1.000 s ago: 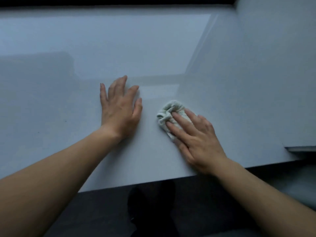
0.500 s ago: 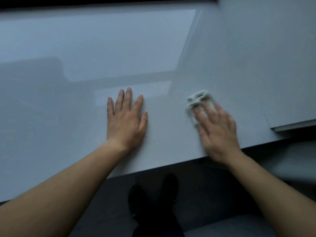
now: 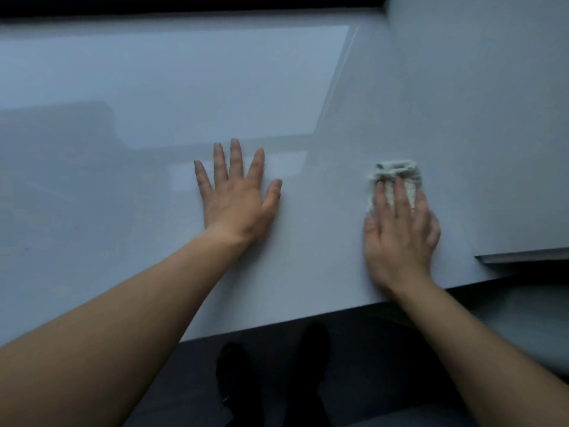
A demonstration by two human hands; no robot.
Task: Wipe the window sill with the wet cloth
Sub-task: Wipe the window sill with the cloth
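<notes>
As the person stands at the white window sill (image 3: 154,103), both bare forearms reach out over it from the near edge. The left hand (image 3: 237,204) is planted flat on the glossy surface around the middle, palm down, fingers fanned and thumb sticking out to the right, so that grip is spread wide with nothing in it. Well apart from it, off to the right, the right hand (image 3: 400,238) lies palm down on the cloth (image 3: 397,172), a small pale scrunched-up wad sitting on the sill. The fingers (image 3: 400,192) are laid out straight on top of it, pressing it down rather than curling round it, and the far end of the cloth pokes out bunched past the fingertips. That hand looks a bit blurred, so I can't make out the thumb properly. Just to the right of the cloth a pale wall panel (image 3: 477,118) rises off the sill, its near bottom edge showing as a thin ledge. A dark strip (image 3: 184,4) runs along the far edge of the sill. Down below the near edge you can see a pair of dark shoes (image 3: 311,349) on a dark grey floor (image 3: 385,365).
</notes>
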